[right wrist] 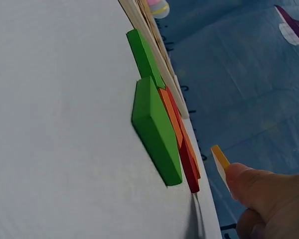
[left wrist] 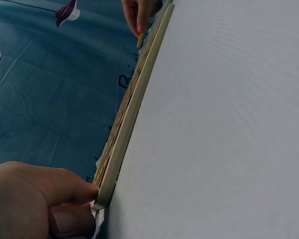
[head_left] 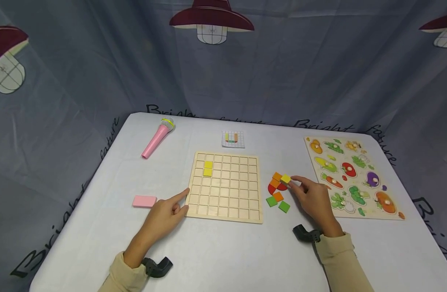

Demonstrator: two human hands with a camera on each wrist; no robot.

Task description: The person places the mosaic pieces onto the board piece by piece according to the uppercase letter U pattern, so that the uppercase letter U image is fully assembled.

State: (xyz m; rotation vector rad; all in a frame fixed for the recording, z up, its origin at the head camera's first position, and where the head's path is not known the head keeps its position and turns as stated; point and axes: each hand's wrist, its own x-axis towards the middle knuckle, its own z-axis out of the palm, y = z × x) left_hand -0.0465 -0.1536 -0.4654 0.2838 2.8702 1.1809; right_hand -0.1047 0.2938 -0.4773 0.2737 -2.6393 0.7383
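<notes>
My right hand point(head_left: 314, 201) pinches a yellow square tile point(head_left: 285, 179) between thumb and fingertips, raised over several loose tiles. In the right wrist view the tile point(right wrist: 220, 162) shows edge-on. Below it lie orange tiles point(head_left: 278, 196), green tiles point(head_left: 284, 207) and red pieces point(head_left: 271, 189), partly overlapped. The index finger and thumb of my left hand point(head_left: 163, 217) touch the left edge and near-left corner of a wooden grid board point(head_left: 225, 188), the index finger stretched out. Two yellow tiles point(head_left: 208, 168) sit one above the other in its upper left cells.
A small pattern card point(head_left: 233, 139) lies beyond the board. Farther left is a pink toy microphone point(head_left: 157, 138), and a pink block point(head_left: 144, 201) lies beside my left hand. On the right, a vegetable puzzle board point(head_left: 354, 178) reaches close to my right hand.
</notes>
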